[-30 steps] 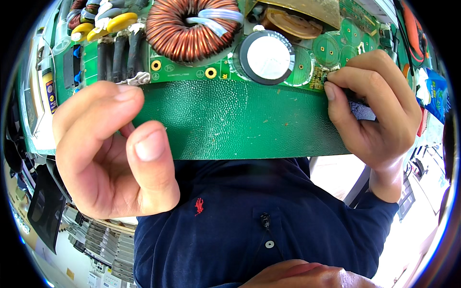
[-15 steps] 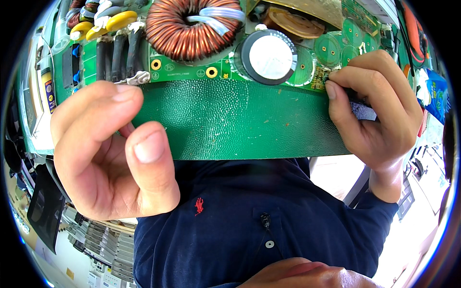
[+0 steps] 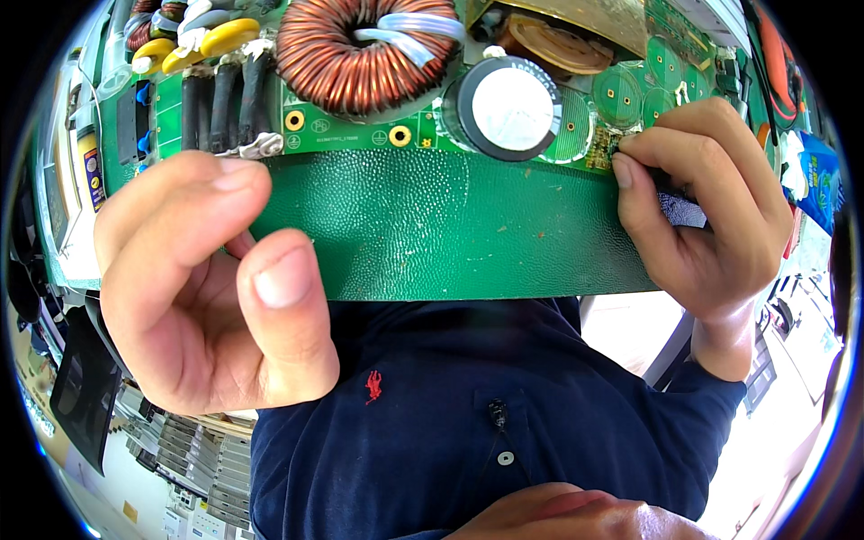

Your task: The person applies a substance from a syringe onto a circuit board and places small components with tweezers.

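Observation:
A green circuit board (image 3: 337, 138) lies along the far side of the green mat (image 3: 432, 225). On it stand a large copper-wound toroid coil (image 3: 315, 67) and a black cylindrical capacitor (image 3: 511, 108) with a white top. My right hand (image 3: 711, 211) pinches the board's near right edge between thumb and forefinger, beside some small soldered parts. At the left, my left hand (image 3: 211, 292) is raised near the board's left end, its fingers curled and the thumb apart from them. Nothing shows between its fingertips.
Black-sleeved parts (image 3: 220, 108) and yellow discs (image 3: 229, 39) crowd the board's left end. A brown wound part (image 3: 553, 43) sits behind the capacitor. At the far right are a blue packet (image 3: 819, 184) and a red-and-black tool handle (image 3: 781, 67).
The board and its parts have shifted very slightly to the right. My right hand keeps its pinch on the edge, and my left hand has hardly moved.

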Available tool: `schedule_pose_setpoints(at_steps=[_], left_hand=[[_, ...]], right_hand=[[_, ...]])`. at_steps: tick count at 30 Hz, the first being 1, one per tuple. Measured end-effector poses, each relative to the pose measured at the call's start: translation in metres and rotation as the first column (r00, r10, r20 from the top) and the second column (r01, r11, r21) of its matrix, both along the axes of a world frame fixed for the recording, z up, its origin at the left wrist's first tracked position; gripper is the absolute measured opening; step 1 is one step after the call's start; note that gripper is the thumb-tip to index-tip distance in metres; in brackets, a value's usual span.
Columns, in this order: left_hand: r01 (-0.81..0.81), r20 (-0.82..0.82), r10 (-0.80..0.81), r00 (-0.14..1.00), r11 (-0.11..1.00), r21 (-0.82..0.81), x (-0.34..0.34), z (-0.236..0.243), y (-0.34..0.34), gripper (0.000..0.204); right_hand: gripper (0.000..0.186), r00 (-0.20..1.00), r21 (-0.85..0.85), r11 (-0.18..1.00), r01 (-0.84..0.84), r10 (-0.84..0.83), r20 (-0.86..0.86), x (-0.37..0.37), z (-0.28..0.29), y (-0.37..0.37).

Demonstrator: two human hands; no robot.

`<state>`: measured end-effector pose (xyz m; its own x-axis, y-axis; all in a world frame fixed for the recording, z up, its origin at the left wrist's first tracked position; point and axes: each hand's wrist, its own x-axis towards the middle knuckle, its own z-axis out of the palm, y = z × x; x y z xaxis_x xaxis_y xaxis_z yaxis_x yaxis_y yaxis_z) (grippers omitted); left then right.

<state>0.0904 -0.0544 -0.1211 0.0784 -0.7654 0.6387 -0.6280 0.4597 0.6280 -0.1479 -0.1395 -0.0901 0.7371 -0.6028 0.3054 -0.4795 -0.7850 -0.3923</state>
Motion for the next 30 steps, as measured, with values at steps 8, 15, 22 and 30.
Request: schedule_pose_setpoints(at_steps=[8,15,22,30], left_hand=[[0.005,-0.006,-0.005,1.000,1.000,0.003,0.001,0.000,0.000,0.019],[0.001,-0.009,-0.001,1.000,1.000,0.013,0.000,0.001,0.001,0.019],[-0.004,-0.032,0.004,0.999,1.000,0.007,-0.003,0.000,0.000,0.018],[-0.036,-0.089,0.036,0.995,0.999,0.008,-0.009,-0.005,0.000,0.019]], right_hand=[[0.013,1.000,-0.009,1.000,-0.010,0.010,-0.004,0.000,0.000,0.000],[0.013,1.000,-0.005,1.000,-0.030,0.030,-0.004,0.000,0.000,-0.001],[0.013,0.999,0.002,0.999,-0.033,0.033,-0.002,-0.001,0.000,-0.001],[0.014,0.999,0.008,1.000,-0.005,0.004,0.043,-0.002,-0.006,-0.001]])
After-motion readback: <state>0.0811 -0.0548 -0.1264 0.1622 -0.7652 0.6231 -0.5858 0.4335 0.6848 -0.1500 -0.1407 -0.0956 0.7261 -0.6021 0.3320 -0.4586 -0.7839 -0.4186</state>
